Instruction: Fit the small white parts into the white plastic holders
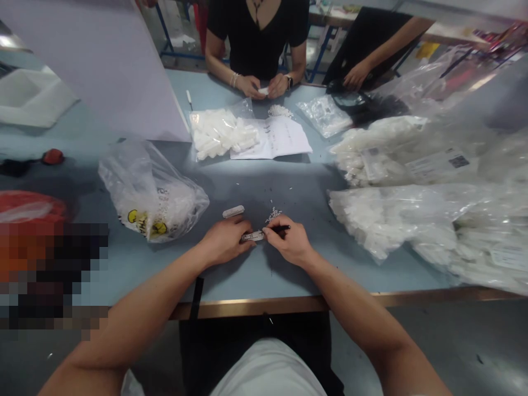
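My left hand (226,242) is closed on a small white plastic piece with rows of dark holes (253,236), pinned low over the table. My right hand (291,242) pinches a thin black pen-like tool (282,228); its tip is at the right end of that piece, and its exact kind is too small to tell. Just beyond my fingers lies a small heap of tiny white parts (274,212). A similar white perforated piece (233,211) rests on the table beyond my left hand.
A clear bag with yellow print (159,212) sits at left. Large bags of white parts (371,220) crowd the right. Ahead are a bag of white pieces (220,132) and a paper sheet (284,140). Opposite, a person (258,49) handles a small white piece; another person's arm (383,52) reaches in.
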The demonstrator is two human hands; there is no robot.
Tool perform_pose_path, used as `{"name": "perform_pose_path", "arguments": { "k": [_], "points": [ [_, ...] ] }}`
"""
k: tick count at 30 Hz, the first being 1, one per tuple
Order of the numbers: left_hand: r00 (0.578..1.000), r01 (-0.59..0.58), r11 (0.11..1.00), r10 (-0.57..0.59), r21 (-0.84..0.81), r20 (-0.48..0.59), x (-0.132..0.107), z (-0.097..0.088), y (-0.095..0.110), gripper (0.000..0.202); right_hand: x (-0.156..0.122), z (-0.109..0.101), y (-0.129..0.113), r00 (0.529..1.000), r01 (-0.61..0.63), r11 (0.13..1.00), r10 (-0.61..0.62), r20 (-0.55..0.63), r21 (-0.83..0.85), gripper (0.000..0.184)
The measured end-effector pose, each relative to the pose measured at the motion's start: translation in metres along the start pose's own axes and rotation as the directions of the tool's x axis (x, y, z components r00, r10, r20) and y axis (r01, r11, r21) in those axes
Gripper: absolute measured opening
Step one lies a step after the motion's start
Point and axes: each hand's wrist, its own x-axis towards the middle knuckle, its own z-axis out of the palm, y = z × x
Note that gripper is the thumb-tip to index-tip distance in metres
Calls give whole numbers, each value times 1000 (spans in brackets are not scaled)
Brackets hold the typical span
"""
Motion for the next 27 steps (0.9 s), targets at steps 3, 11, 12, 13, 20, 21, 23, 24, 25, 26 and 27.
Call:
{"name": "perform_pose_path", "arguments": {
  "k": [3,11,12,13,20,21,23,24,25,26,27],
  "points": [
    [1000,0,1000,0,-10,-2,0,1,-1,20,0,1,1,1000,-1,1000,1,-2,-3,15],
    [1000,8,1000,-8,3,1,0,0,1,21,1,0,-2,1000,-7,1000,7,26,-27,13],
    [1000,13,1000,-13,5,4,0,-1,1,21,1,0,-3,1000,-6,999,8,30,-38,13],
    [1000,16,1000,-16,6,6,0,-1,1,21,1,0,-3,999,-8,999,10,31,-45,13],
    [1000,-3,1000,3,8,4,1,-1,1,19,1,3,-3,999,4,996,0,40,-91,13],
    [1000,-6,1000,6,11,3,1,-1,1,18,1,3,-3,999,13,995,-8,50,-99,13],
    [1000,-8,1000,8,19,-1,1,0,1,18,1,2,-4,997,32,993,-24,67,-113,13],
    [1000,-9,1000,9,22,-2,1,0,1,18,1,2,-4,997,37,992,-29,75,-118,14],
    [1000,-7,1000,7,23,0,1,0,1,18,1,1,-4,996,40,992,-31,78,-119,14],
    [1000,-3,1000,3,22,3,1,-1,1,18,1,1,-4,996,39,992,-30,79,-117,15],
    [1000,2,1000,-2,19,4,1,-1,2,19,1,0,-4,997,36,993,-28,77,-113,15]
  ]
}}
